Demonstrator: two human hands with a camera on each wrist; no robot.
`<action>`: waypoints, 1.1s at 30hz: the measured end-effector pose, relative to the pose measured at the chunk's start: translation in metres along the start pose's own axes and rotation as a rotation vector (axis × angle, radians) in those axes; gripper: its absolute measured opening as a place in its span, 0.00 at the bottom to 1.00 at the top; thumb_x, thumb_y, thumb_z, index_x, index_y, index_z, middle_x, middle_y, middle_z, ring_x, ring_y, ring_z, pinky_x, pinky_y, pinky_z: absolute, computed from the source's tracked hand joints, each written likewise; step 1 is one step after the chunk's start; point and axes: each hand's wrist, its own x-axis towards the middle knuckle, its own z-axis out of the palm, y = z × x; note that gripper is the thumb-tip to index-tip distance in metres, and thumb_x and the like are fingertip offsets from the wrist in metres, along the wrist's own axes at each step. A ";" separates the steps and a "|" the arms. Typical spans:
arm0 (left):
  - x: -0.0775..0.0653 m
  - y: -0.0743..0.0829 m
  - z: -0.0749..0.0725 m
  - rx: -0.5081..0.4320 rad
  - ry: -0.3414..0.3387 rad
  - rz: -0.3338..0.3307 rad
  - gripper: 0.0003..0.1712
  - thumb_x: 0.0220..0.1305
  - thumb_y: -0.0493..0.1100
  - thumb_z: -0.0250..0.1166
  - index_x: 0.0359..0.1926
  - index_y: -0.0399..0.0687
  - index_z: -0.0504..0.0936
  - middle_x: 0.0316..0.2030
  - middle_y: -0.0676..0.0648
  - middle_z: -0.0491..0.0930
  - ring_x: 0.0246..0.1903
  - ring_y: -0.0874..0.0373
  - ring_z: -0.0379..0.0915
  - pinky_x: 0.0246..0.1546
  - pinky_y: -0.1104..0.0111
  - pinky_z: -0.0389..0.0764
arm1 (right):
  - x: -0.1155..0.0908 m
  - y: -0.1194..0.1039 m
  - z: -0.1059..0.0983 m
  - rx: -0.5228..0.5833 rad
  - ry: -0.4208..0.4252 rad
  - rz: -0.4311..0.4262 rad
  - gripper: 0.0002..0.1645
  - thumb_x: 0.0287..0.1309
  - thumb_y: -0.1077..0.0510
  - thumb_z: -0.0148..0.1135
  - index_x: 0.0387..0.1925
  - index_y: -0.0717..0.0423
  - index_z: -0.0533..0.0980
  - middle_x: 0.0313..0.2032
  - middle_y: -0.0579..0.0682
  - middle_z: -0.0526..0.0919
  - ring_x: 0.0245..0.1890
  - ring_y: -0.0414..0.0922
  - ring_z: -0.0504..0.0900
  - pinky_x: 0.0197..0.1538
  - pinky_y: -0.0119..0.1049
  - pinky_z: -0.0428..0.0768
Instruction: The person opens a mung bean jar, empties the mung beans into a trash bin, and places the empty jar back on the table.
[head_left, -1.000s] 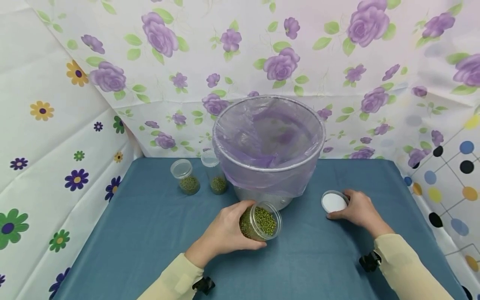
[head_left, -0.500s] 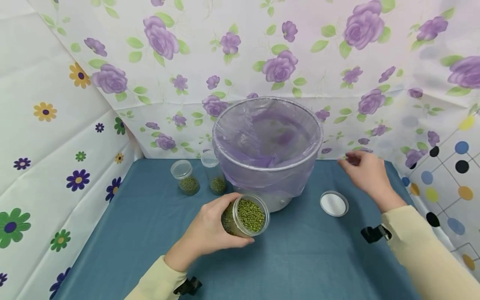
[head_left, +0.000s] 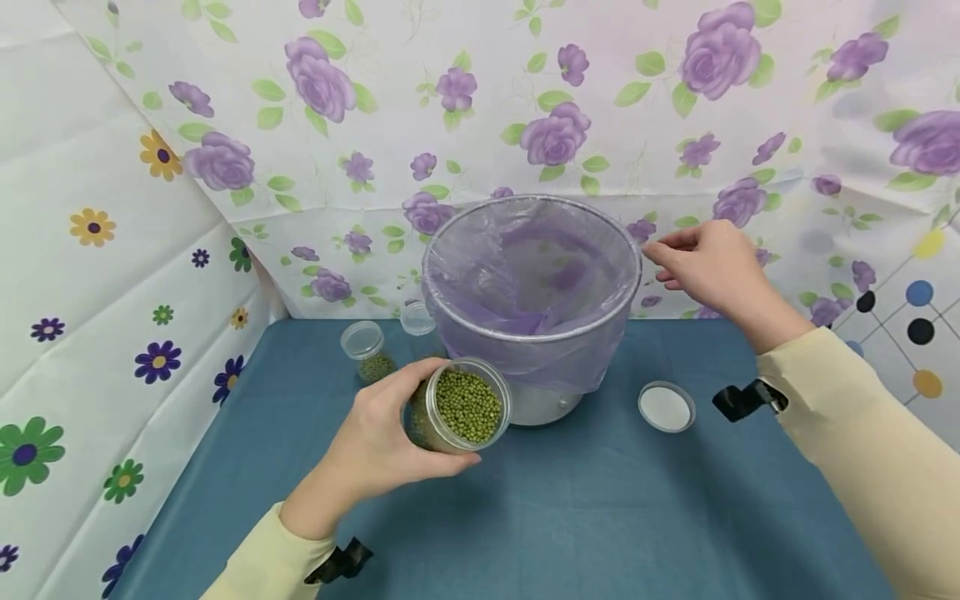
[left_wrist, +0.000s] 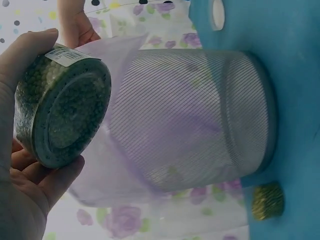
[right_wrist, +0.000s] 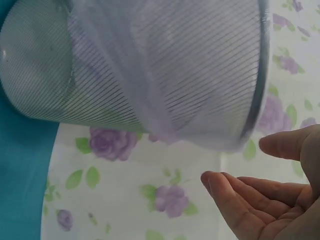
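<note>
My left hand (head_left: 375, 446) grips a clear jar (head_left: 422, 425) of green mung beans (head_left: 468, 406), tilted with its uncovered mouth toward the head camera. In the left wrist view its base and a white barcode label (left_wrist: 67, 56) show. Beside the right rim of a mesh bin (head_left: 542, 404), my right hand (head_left: 712, 265) hovers in the air with nothing in it. The right wrist view shows its thumb and fingers apart, just short of the rim. A purple plastic bag (head_left: 525, 354) lines the bin and folds over its rim. Right of the bin lies a round white-faced lid (head_left: 666, 407).
Two clear containers stand left of the bin: a lidded jar (head_left: 363, 340) with green beans and a taller one (head_left: 417, 318), partly hidden by the held jar and hand. A blue cloth (head_left: 570, 525) covers the table. Floral sheets (head_left: 480, 150) hang behind.
My right hand has let go of the lid on the table and risen up and left to the bin's rim. My left hand has carried the jar to the left and slightly up.
</note>
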 end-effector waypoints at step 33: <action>0.095 -0.026 -0.112 0.377 0.170 -0.181 0.47 0.31 0.66 0.76 0.54 0.50 0.73 0.40 0.52 0.79 0.33 0.60 0.77 0.31 0.65 0.79 | 0.020 -0.049 -0.008 -0.122 -0.194 0.044 0.13 0.48 0.58 0.61 0.26 0.65 0.84 0.18 0.52 0.85 0.20 0.45 0.85 0.27 0.37 0.83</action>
